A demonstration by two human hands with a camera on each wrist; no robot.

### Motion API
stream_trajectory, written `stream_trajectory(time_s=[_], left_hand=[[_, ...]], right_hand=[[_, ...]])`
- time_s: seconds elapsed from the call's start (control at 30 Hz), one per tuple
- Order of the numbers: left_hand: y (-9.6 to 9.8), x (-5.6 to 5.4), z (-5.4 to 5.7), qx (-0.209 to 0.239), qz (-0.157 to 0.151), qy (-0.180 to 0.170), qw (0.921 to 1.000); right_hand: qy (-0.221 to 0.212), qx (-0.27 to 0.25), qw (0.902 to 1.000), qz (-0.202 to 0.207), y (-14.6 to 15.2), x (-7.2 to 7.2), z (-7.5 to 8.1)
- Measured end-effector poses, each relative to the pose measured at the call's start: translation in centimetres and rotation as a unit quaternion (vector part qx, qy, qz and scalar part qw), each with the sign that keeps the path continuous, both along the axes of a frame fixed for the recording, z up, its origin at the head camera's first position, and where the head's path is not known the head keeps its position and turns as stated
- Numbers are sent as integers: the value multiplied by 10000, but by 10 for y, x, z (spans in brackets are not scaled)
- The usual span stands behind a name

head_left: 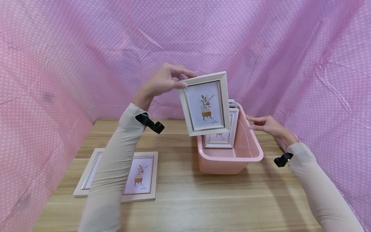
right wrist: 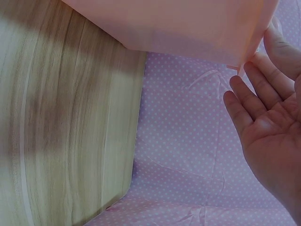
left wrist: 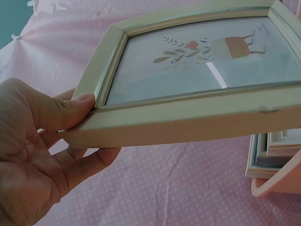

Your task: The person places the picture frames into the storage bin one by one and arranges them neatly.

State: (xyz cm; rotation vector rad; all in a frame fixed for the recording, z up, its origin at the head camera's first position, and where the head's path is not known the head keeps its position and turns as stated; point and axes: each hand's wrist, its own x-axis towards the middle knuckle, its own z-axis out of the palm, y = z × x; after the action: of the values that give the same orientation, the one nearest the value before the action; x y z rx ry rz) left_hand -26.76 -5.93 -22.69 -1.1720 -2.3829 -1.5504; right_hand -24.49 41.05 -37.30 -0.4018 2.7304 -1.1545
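Cream, perhaps nicked on one edge (left wrist: 197, 125), the picture frame (head_left: 205, 103) surrounds plant artwork (head_left: 206, 112).

The bin (head_left: 229, 166) stands on the tabletop (head_left: 185, 203), several frames (head_left: 222, 139) upright inside it. Over the bin's left rim is a raised frame (head_left: 206, 106), left fingers (head_left: 188, 72) at its upper corner. Right fingers (head_left: 255, 119) sit at the bin's right rim. Well left of the bin, two flat frames (head_left: 140, 175) lie side by side; behind the bin hangs a curtain (head_left: 116, 58).

One table (head_left: 185, 206), one bin (head_left: 229, 166), one lifted frame (head_left: 204, 106), two tabletop frames (head_left: 140, 177), at least three binned frames (head_left: 223, 140).
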Motion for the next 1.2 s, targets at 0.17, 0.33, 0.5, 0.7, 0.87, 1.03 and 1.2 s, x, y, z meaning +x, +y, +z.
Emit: stream_trajectory(time_s=[0.17,0.33,0.5,0.7,0.87,1.03,1.2], left_hand=[[17,-2,-3,59,-168,173,9997],[30,-6,-9,260,-307,170,9990],[41,-9,-13,336,-236,79,9991],[51,-13,-18,309,-81,17,9995],[60,-17,-26,329,-50,-69,9994],[67,-20,-33,225,-7,-105,9997],[74,-21,-38,-45,-34,-169,9998]], right_hand=[[7,24,10000,-65,-2,2,0],[13,-86,9999,-68,-1,1,-1],[-10,-90,9999,-97,0,1,-1],[104,23,9999,0,-1,1,-1],[162,121,9998,-39,0,0,-1],[99,68,9999,-64,-1,-1,0],[150,17,9999,45,-3,1,1]])
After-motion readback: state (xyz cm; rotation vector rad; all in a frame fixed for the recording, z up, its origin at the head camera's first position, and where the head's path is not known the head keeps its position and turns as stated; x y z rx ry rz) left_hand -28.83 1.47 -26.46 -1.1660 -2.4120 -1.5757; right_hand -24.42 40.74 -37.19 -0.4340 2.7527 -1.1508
